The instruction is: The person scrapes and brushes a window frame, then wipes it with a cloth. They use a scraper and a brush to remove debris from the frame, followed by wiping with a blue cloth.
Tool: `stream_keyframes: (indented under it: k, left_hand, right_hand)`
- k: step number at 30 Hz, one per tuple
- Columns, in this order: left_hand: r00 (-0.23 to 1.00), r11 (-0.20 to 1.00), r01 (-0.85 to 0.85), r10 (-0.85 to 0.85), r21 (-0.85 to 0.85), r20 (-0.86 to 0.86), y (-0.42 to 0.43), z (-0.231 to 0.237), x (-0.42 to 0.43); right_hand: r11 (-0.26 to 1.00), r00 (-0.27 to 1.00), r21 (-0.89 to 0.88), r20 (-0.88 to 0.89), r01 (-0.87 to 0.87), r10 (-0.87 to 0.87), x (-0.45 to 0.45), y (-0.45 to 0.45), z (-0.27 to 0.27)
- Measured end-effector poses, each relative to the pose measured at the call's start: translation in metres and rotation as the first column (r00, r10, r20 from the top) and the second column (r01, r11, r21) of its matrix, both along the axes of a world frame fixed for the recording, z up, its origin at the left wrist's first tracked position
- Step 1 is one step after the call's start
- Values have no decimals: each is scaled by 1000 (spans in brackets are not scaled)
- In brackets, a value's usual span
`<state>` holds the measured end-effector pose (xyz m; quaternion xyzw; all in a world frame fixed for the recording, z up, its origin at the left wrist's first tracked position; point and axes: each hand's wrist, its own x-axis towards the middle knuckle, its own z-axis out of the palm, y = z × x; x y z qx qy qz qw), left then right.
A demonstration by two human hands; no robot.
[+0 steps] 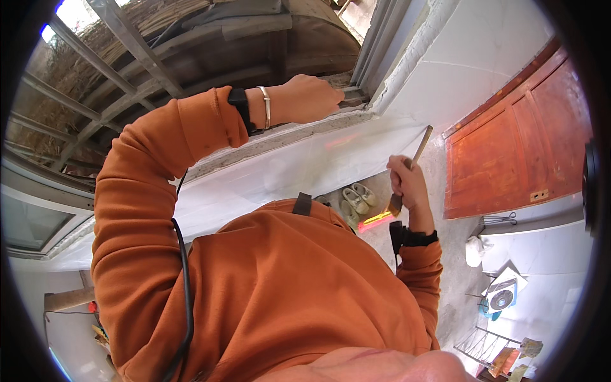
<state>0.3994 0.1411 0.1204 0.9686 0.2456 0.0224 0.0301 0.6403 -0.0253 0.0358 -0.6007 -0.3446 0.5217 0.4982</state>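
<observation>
My left hand [305, 99], with a bangle and a black strap at the wrist, reaches to the corner of the window frame [365, 98]. Its fingertips rest at or just over the sill; whether they hold anything is hidden. My right hand [405, 181], lower and to the right, grips a wooden-handled brush [422, 145]. The handle points up past the fist, and the brush's wide end shows below it, pointing down. A rough, unfinished edge of mortar [281, 136] runs along the sill under my left forearm.
Metal window bars [121, 86] stand at the upper left. Light-coloured shoes [355, 198] lie on the floor below the white wall. A reddish wooden door [515, 143], a fan [502, 300] and a wire rack [487, 346] are at the right. A black cable [186, 286] hangs along my left sleeve.
</observation>
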Motion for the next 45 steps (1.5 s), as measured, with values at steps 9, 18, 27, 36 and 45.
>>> stream_keyframes:
  k: [9, 18, 27, 36, 45]
  left_hand:
    - [962, 927, 230, -170, 295, -215, 12, 16, 14]
    - [913, 854, 390, -309, 346, -265, 12, 31, 24]
    - [930, 915, 332, -277, 230, -241, 13, 17, 36]
    - [966, 963, 235, -217, 132, -139, 20, -1, 43]
    - [981, 977, 190, -185, 93, -65, 23, -15, 36]
  right_hand:
    - [996, 990, -66, -118, 65, -73, 6, -40, -48]
    - [981, 982, -159, -134, 113, -134, 2, -58, -66]
    - [980, 971, -143, -174, 141, -165, -5, -58, -64]
    - [970, 962, -86, -131, 228, -238, -3, -66, -53]
    - [955, 949, -76, -109, 288, -295, 3, -74, -43]
